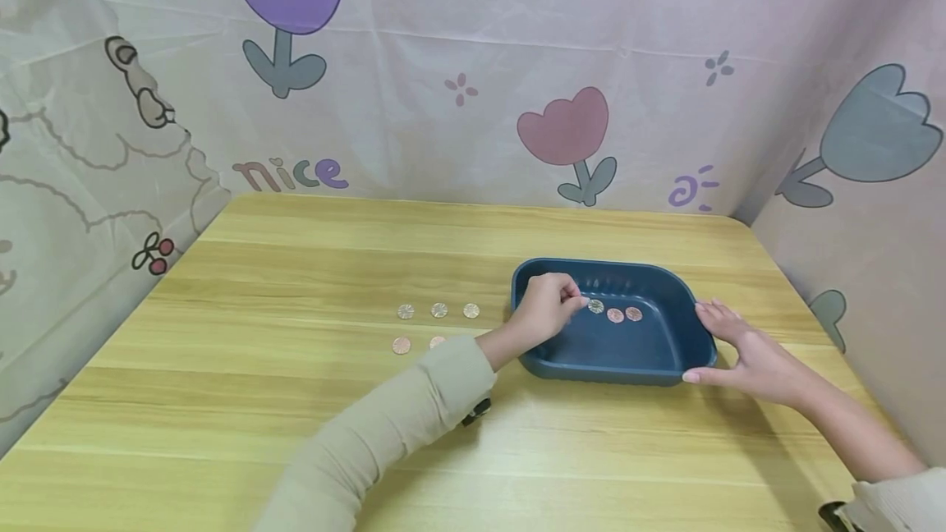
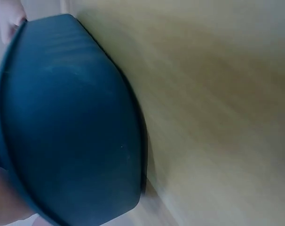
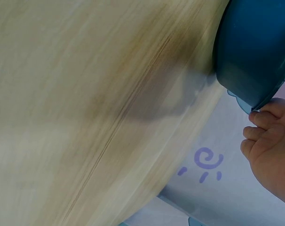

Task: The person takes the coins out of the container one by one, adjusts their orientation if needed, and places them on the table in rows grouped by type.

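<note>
A dark blue rectangular tub (image 1: pixel 602 372) with rounded corners stands on the table. My left hand (image 1: pixel 545 308) reaches over its left wall, thumb and forefinger pinched together at the left edge of a silvery coin (image 1: pixel 596 307). Right of that coin, two copper-coloured coins (image 1: pixel 616 316) lie on the tub's floor. My right hand (image 1: pixel 750 358) grips the tub's right end, with the thumb at the near corner and the fingers on the rim. The left wrist view shows the tub's outer wall (image 2: pixel 76 108) up close; the coin is hidden there.
On the wooden table (image 1: pixel 259 401), left of the tub, three silvery coins (image 1: pixel 439 310) form a row. Copper-coloured coins (image 1: pixel 401 345) lie nearer, partly hidden by my left sleeve (image 1: pixel 414 409). A patterned cloth (image 1: pixel 414 138) hangs behind the table and at its sides.
</note>
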The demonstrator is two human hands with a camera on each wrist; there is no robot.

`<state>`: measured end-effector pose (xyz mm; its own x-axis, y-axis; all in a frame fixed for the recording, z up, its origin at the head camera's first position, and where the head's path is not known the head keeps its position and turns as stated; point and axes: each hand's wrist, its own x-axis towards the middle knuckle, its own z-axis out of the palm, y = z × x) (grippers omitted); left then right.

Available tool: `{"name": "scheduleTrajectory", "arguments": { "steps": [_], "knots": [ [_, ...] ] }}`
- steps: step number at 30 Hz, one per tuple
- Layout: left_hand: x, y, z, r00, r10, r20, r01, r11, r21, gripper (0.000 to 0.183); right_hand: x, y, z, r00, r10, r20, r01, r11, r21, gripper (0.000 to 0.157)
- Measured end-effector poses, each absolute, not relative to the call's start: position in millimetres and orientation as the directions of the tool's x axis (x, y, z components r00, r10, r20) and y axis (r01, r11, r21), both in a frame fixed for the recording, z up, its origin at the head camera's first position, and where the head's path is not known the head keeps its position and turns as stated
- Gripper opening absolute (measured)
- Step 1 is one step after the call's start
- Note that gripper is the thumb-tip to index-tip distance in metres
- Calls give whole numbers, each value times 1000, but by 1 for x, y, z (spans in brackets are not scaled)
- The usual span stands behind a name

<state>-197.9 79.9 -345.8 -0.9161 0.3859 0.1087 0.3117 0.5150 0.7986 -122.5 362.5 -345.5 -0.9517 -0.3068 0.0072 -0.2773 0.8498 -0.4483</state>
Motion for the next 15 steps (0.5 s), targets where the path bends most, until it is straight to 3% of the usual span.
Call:
{"name": "scheduleTrajectory", "arguments": {
  "steps": [8, 15],
  "knots": [
    [-216, 95, -350, -937, 342, 71, 268, 574, 774, 13, -122, 361, -346, -950, -311, 8, -280, 844, -458, 101],
    [-229, 107, -361, -946, 318, -69, 191, 713, 675, 14, -121, 362, -346, -952, -305, 7, -275, 848, -452, 102]
  ]
}}
